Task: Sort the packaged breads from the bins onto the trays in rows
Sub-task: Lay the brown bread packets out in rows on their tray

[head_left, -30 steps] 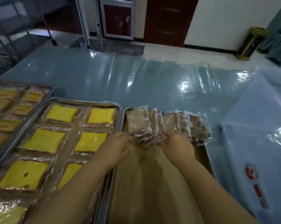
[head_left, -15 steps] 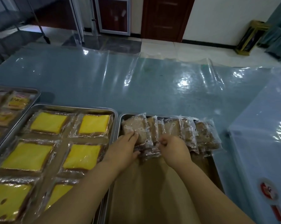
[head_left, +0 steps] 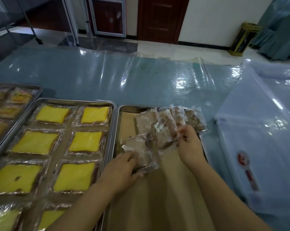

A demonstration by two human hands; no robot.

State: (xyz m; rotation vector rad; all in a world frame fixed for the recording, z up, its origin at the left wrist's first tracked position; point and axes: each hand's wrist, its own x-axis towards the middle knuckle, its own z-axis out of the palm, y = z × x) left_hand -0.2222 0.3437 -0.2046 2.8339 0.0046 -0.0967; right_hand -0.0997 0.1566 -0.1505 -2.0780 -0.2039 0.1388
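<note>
The left hand (head_left: 122, 170) grips a brown packet (head_left: 141, 152) of bread, with the fingers curled on its lower left side and the thumb under its near edge. This packet lies flat in the middle of the frame, on the left side of the right tray (head_left: 117, 130). The right hand (head_left: 190, 147) is just beside it, to the right. Its fingers are bent and pinch the clear plastic edge of the row of packets (head_left: 164, 127), which overlap each other along the far end of the same tray. Brown paper (head_left: 166, 189) covers the bottom of this tray, and both forearms pass over it.

Touching this tray on the left is a middle tray (head_left: 74, 101). It holds yellow bread packets (head_left: 86, 141) in two columns. A third tray (head_left: 35, 88) is at the left edge of the frame, with smaller orange packets (head_left: 19, 97) in it. All trays stand on a counter (head_left: 107, 77) covered with a shiny clear sheet. At the right of the frame is a white box (head_left: 257, 130) with a red label. A dark door (head_left: 161, 19) is at the upper middle.
</note>
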